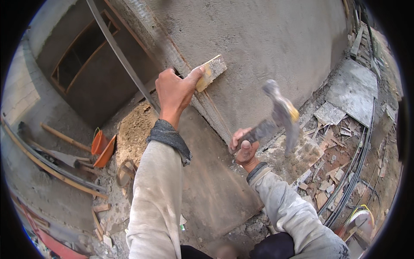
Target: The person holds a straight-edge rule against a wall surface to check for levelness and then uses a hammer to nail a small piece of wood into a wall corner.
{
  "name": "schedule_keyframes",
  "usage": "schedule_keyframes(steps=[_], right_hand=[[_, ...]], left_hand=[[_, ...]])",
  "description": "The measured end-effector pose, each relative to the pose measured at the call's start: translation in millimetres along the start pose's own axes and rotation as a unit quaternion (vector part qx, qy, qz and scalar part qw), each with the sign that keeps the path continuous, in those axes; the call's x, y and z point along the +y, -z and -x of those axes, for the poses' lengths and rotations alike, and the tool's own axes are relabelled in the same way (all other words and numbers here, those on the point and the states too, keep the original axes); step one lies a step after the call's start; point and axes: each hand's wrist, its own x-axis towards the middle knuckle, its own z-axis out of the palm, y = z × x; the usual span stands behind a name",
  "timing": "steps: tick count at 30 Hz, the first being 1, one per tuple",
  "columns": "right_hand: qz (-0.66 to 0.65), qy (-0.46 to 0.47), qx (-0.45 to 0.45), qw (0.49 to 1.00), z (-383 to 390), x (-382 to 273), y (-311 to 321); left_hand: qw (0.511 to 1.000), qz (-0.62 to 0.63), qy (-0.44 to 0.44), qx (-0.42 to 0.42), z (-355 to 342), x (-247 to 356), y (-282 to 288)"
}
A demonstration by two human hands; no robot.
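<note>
My left hand (176, 91) pinches a short wooden block (212, 72), yellowish and caked with grey mortar, between thumb and fingers. The block lies at the corner edge (185, 60) of the grey plastered wall; whether it presses on the plaster I cannot tell. Lower and to the right, my right hand (245, 150) is wrapped round the dark handle of a claw hammer (282, 111). The hammer's head is raised off to the right of the hand and a little smeared by motion. A gap separates the hammer from the block.
A flat board (207, 185) lies below the wall corner. To the left are a sand heap (136, 125), orange rubber buckets (103, 149) and long-handled tools (64, 138). A metal bar (125, 56) slants past my left hand. Rubble (323, 185), slabs (353, 90) and black pipes (351, 172) cover the right.
</note>
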Motion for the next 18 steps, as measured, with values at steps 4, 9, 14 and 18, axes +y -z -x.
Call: schedule_keyframes(steps=[4, 9, 14, 18], right_hand=[[0.069, -0.211, -0.028, 0.975, 4.5, -17.5, 10.8], [0.018, -0.029, 0.005, 0.999, -5.0, 3.9, -0.8], [0.057, -0.067, -0.02, 0.996, -4.1, -2.4, 11.1], [0.098, -0.125, -0.03, 0.987, -9.0, 3.6, 8.7]], left_hand=[[1.0, 0.009, -0.007, 0.009, 0.0, -8.7, -4.2], [1.0, -0.021, -0.011, -0.003, -1.2, -5.3, 0.2], [1.0, -0.008, -0.016, 0.004, -2.4, -11.8, -4.2], [1.0, 0.0, -0.007, 0.005, -1.4, -2.6, -1.5]])
